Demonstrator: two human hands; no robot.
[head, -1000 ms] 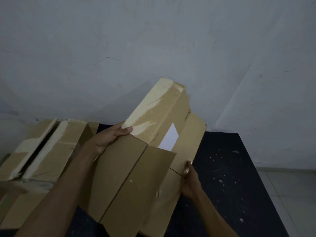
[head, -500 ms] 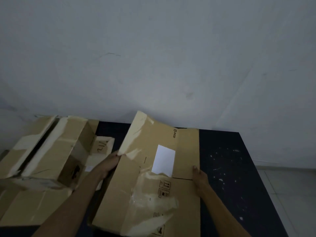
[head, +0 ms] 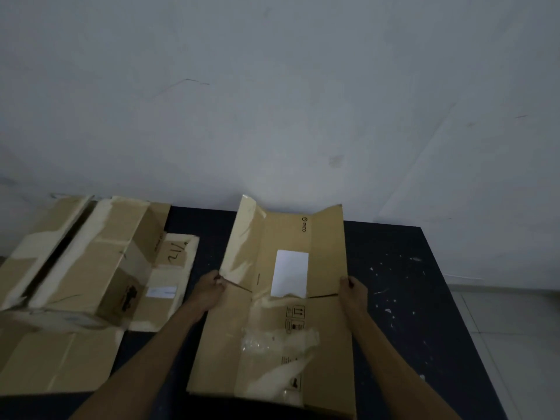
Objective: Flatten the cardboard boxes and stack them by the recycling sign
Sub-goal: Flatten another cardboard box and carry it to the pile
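Two of our hands hold one flattened cardboard box (head: 318, 344) lying on the dark table (head: 409, 298), its far flaps tipped up toward the grey wall (head: 272, 101). Left of it sits a pile of other boxes (head: 85, 268). Our left hand (head: 209, 291) pinches its left edge, our right hand (head: 353, 294) curls round its right edge. Its white label (head: 290, 273) faces up.

Dark table (head: 403, 283), pale specks and scuffs across its right half, pushed up against the wall. Flattened box (head: 327, 344) lies flat at centre, far flaps tilted up at 12 o'clock. Second box (head: 85, 268), partly collapsed and taped, sits at 9 o'clock, apart from the first, on the table's left end.
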